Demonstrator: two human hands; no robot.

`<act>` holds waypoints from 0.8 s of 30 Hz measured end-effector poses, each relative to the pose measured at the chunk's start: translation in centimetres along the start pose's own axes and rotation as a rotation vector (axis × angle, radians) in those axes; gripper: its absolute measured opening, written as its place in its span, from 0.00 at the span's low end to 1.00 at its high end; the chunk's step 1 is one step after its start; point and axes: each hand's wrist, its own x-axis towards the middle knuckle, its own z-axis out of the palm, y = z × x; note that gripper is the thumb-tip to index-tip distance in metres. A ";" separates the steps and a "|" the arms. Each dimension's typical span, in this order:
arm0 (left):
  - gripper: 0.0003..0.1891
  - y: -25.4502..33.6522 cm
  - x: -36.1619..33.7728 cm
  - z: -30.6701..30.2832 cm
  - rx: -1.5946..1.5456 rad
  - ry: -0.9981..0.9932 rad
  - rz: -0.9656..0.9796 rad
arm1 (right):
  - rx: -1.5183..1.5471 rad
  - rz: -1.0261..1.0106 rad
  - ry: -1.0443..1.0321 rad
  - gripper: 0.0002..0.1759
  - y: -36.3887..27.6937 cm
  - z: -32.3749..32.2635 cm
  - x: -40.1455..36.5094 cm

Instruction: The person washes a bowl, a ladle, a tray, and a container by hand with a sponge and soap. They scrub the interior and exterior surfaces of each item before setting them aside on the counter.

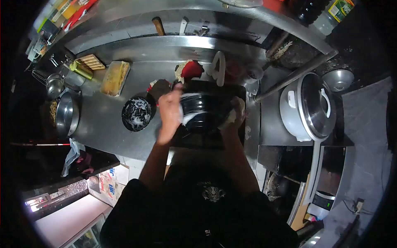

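A shiny black bowl streaked with white suds is held over the dark sink. My left hand grips its left side, the fingers smeared by motion. At the opposite side my right hand is closed on the bowl, with something pale, like foam, at its fingers. Left of my left hand, a smaller black dish covered in suds rests on the steel counter. Behind the sink lie a red and cream cloth-like item and the curved white faucet.
A rectangular container of yellowish contents stands at back left, near a steel bowl and a strainer. On the right are a large white rice cooker and a metal pipe crossing above the counter.
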 end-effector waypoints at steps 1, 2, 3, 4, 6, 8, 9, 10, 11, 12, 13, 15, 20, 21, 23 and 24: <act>0.27 2.4 -0.3 0.3 0.188 -0.030 0.062 | -0.484 -0.258 0.000 0.15 0.3 -0.1 -0.2; 0.26 4.7 -0.6 0.8 0.376 -0.058 0.127 | -0.711 -0.396 -0.019 0.14 0.1 0.3 0.0; 0.26 5.8 -0.6 1.2 0.560 -0.081 0.195 | -0.931 -0.545 -0.007 0.13 -0.8 1.3 0.1; 0.23 5.6 -0.6 1.4 0.583 -0.048 0.220 | -0.894 -0.571 -0.011 0.13 -1.7 2.4 0.4; 0.23 5.2 -1.2 2.6 0.623 0.018 0.430 | -1.039 -0.599 -0.147 0.13 -4.9 6.2 0.1; 0.24 4.2 -1.4 3.1 0.617 0.069 0.617 | -1.301 -0.579 -0.341 0.14 -7.5 8.6 -0.7; 0.24 4.1 -1.3 2.7 0.477 0.063 0.459 | -1.376 -0.570 -0.399 0.14 -8.4 9.0 -0.9; 0.24 4.0 -1.0 2.1 0.337 0.060 0.306 | -1.341 -0.570 -0.368 0.15 -9.0 9.0 -0.5; 0.24 4.0 -0.8 1.6 0.200 0.056 0.148 | -1.306 -0.566 -0.341 0.16 -9.4 8.7 -0.3; 0.22 5.0 -0.5 1.1 -0.066 0.156 -0.135 | -1.267 -0.700 -0.251 0.16 -8.3 6.9 0.1; 0.19 4.5 0.1 0.7 -0.358 0.176 -0.153 | -1.223 -0.834 -0.165 0.17 -6.2 4.0 0.7; 0.15 4.0 0.5 0.1 -0.850 0.188 -0.250 | -0.653 -0.605 -0.050 0.21 -5.6 3.9 1.1; 0.34 -0.9 -2.6 1.9 -1.388 -0.354 -0.426 | 0.378 0.133 -0.018 0.19 -4.5 3.6 0.6; 0.32 -2.9 -2.6 2.3 -1.450 -0.442 -0.420 | 0.421 0.172 -0.016 0.20 -4.1 2.9 0.1; 0.28 -6.7 -2.9 3.0 -1.555 -0.626 -0.415 | 0.495 0.254 -0.023 0.21 -3.4 0.1 -1.2; 0.27 -5.2 -4.2 2.6 -1.383 -0.500 -0.526 | 0.457 0.271 -0.015 0.21 -3.2 -1.7 -1.6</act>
